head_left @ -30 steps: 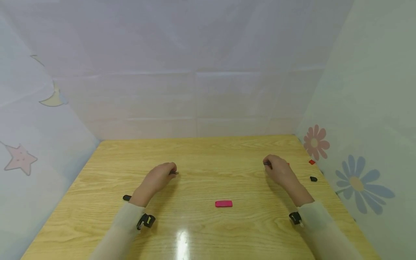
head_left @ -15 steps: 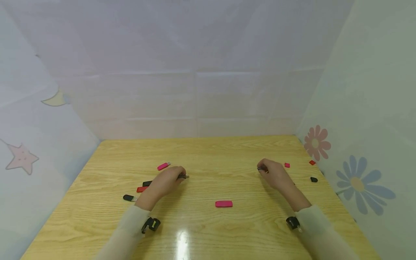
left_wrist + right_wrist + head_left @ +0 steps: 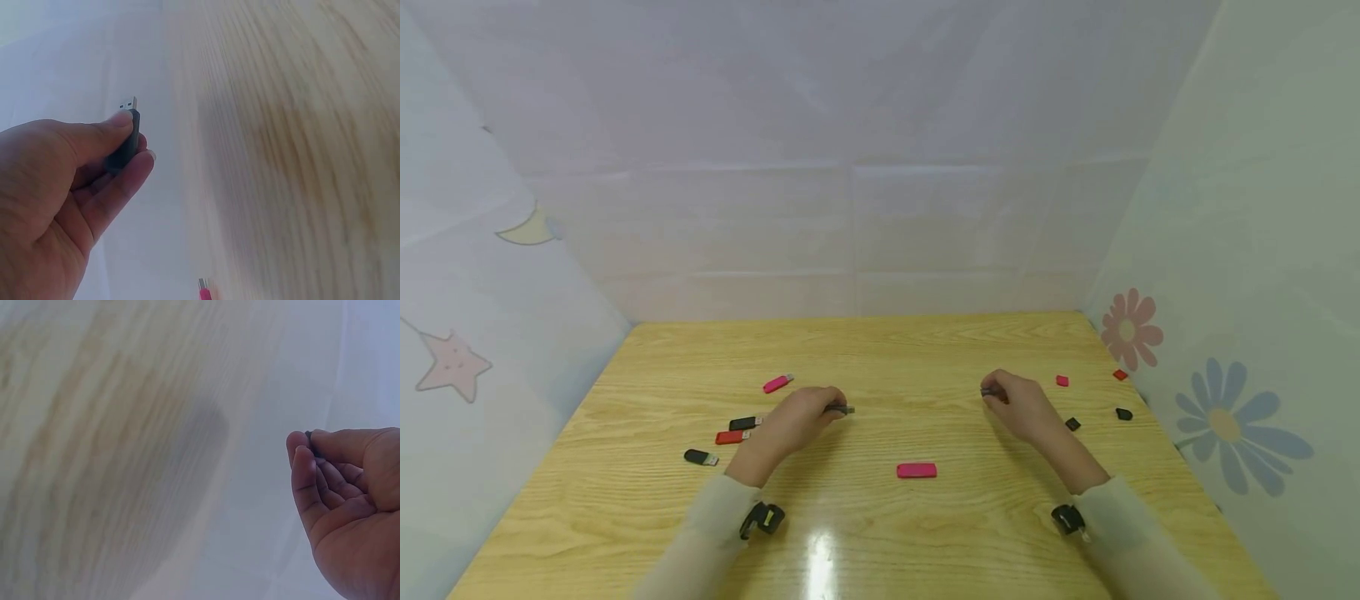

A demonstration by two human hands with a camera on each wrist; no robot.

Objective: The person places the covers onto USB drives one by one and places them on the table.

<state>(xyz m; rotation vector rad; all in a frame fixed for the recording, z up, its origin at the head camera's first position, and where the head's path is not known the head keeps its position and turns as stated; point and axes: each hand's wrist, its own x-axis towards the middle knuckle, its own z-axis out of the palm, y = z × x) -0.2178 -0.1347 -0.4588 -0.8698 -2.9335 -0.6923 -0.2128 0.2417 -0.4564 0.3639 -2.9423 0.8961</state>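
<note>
My left hand [image 3: 797, 423] pinches a dark USB stick [image 3: 126, 147] between thumb and fingers, its metal plug sticking out past the thumb. In the head view that plug points right, toward the other hand. Opposite it, my right hand [image 3: 1021, 408] pinches a small dark cap [image 3: 314, 448], mostly covered by the fingertips in the right wrist view. Both hands are raised over the wooden table with a gap between them. Nearer the front lies a pink USB stick [image 3: 917, 471] whose metal plug does not show.
Left on the table [image 3: 880, 346] lie a pink USB stick [image 3: 777, 384], a black one [image 3: 742, 423], a red one [image 3: 730, 437] and another black one [image 3: 697, 457], plugs bare. At right are a pink cap [image 3: 1062, 381], a red cap [image 3: 1120, 375] and black caps [image 3: 1123, 414].
Both hands have moved inward toward each other, each still holding its piece. The sticks at left and a black cap by the right wrist have come into sight.
</note>
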